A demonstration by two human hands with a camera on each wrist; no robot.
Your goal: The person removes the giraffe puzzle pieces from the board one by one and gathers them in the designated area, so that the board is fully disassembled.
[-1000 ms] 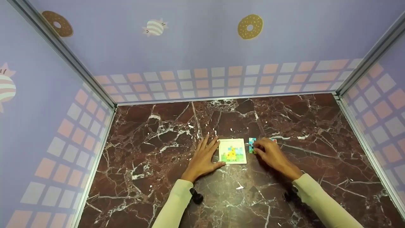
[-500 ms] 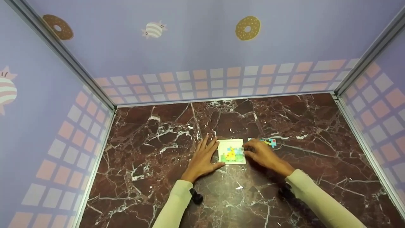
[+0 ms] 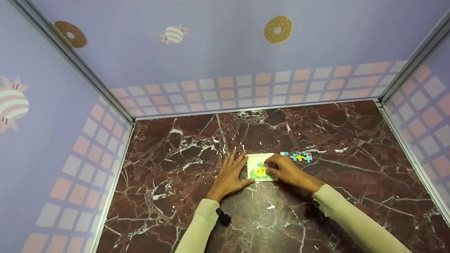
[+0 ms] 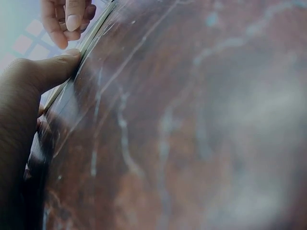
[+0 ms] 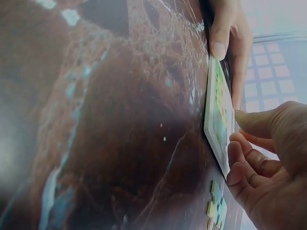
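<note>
A small square puzzle board [image 3: 254, 157] with a pale rim and a yellow giraffe picture lies flat on the table. My left hand [image 3: 228, 179] rests at its left side, fingers spread and straight, thumb at the lower edge. Over the board's right part, my right hand [image 3: 290, 172] pinches a puzzle piece between thumb and fingertips; the fingers mostly hide the piece. In the right wrist view the thumb and forefinger come together right at the face of the board [image 5: 209, 112]. Just beyond the right hand lie several loose puzzle pieces [image 3: 299, 157], blue, yellow and red.
The dark red marbled table [image 3: 175, 189] has white veins. Lilac panels [image 3: 225, 45] with doughnut and sweet prints enclose it at the back and both sides. A small white scrap [image 3: 270, 207] lies in front of the board.
My right hand has taken a puzzle piece from the loose ones and moved left over the board, uncovering the other pieces. The left hand has stayed at the board's left edge.
</note>
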